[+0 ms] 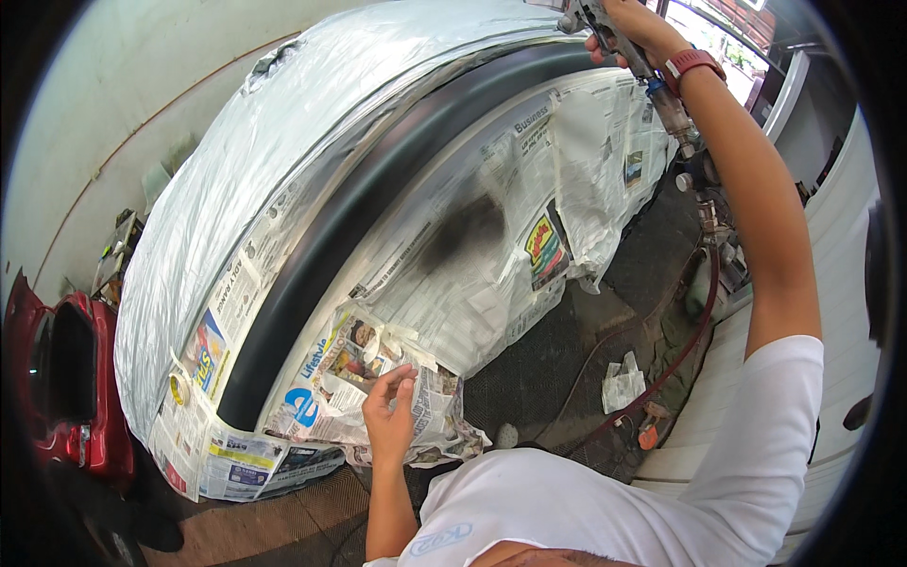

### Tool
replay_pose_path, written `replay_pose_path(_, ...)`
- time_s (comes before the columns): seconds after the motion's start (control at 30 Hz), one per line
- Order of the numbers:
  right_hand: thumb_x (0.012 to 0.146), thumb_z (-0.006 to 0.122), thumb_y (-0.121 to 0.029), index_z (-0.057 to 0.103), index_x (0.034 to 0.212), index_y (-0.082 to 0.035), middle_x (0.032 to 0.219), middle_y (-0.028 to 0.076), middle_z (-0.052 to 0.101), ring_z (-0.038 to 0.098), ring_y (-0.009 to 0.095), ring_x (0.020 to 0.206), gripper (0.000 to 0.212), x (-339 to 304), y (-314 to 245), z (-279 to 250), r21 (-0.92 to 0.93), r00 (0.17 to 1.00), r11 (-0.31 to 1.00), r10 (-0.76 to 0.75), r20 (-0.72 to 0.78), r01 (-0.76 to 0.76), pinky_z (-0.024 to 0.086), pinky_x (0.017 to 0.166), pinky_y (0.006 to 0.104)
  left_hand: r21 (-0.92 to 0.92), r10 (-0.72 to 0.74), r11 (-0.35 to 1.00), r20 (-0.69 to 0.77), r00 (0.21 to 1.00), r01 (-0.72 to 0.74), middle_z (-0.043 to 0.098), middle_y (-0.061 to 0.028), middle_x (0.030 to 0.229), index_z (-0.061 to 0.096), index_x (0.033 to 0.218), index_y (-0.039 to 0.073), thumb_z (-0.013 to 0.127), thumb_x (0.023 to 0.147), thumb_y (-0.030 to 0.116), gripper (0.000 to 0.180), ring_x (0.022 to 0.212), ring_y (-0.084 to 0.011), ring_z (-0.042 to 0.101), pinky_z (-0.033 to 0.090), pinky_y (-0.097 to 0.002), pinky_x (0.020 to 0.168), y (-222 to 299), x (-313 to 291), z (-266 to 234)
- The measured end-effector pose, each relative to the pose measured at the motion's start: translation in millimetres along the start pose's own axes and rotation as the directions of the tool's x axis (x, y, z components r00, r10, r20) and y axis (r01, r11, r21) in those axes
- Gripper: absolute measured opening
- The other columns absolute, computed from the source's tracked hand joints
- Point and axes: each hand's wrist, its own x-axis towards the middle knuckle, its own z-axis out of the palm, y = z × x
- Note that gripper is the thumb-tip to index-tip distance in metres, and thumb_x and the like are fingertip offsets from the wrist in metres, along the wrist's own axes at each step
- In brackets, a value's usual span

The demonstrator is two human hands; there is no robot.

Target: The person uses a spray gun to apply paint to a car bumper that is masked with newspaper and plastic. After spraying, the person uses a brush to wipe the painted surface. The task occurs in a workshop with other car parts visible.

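Observation:
My right hand (646,26), with a red watch band at the wrist, is raised at the upper right. It is wrapped round a metal spray gun (609,36), partly cut off by the picture's top. Below the gun, fittings lead to a dark red hose (707,312). A long black strip of car body (326,227) curves between sheets of newspaper (491,326). Dark overspray (465,231) marks the paper. My left hand (387,411) hovers over the lower newspaper, its fingers loosely bent, the thumb apart, and nothing visible in it.
Silvery plastic sheeting (213,203) covers the car beyond the strip, with a yellow tape roll (178,389) at its lower edge. A red car panel (94,373) stands at far left. Crumpled paper (623,383) and an orange-ended object (648,438) lie on the floor beside the hose.

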Motion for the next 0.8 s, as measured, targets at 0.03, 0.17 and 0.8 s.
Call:
replay_pose_path(0.03,0.107,0.042,-0.055,0.061,0.113,-0.002,0.079,0.013,0.07,0.071,0.023,0.059,0.057,2.9,3.7,-4.7,-0.012,1.0,1.0,-0.013,-0.021,0.013,0.053,0.044,0.0332,0.009,-0.001,1.0,-0.007,1.0,0.001,0.072,-0.0138,0.111,0.066,0.122,-0.005,0.061,0.103,0.012,0.025,0.107,-0.0196,0.068,0.052,-0.034,0.099,0.9,-0.9,0.0)
replay_pose_path(0.17,0.107,0.042,-0.054,0.058,0.123,0.0,0.081,0.015,0.07,0.072,0.024,0.059,0.059,14.6,20.4,-27.1,-0.047,0.992,0.998,-0.042,-0.122,0.036,0.055,0.046,0.0338,0.023,-0.008,1.0,-0.017,1.0,0.009,0.072,-0.0137,0.112,0.066,0.122,-0.005,0.061,0.103,0.012,0.026,0.107,-0.0194,0.067,0.052,-0.0334,0.099,3.6,-1.8,1.9)
replay_pose_path(0.8,0.104,0.042,-0.065,0.063,0.119,-0.005,0.08,0.007,0.072,0.065,0.008,0.06,0.065,-82.7,63.0,-15.2,-0.013,0.993,0.994,-0.11,0.046,0.111,0.045,0.039,0.0197,0.02,0.007,1.0,0.024,1.0,-0.008,0.072,-0.0127,0.109,0.066,0.122,-0.006,0.062,0.103,0.013,0.027,0.106,-0.0183,0.068,0.052,-0.0326,0.099,8.4,11.9,27.7)
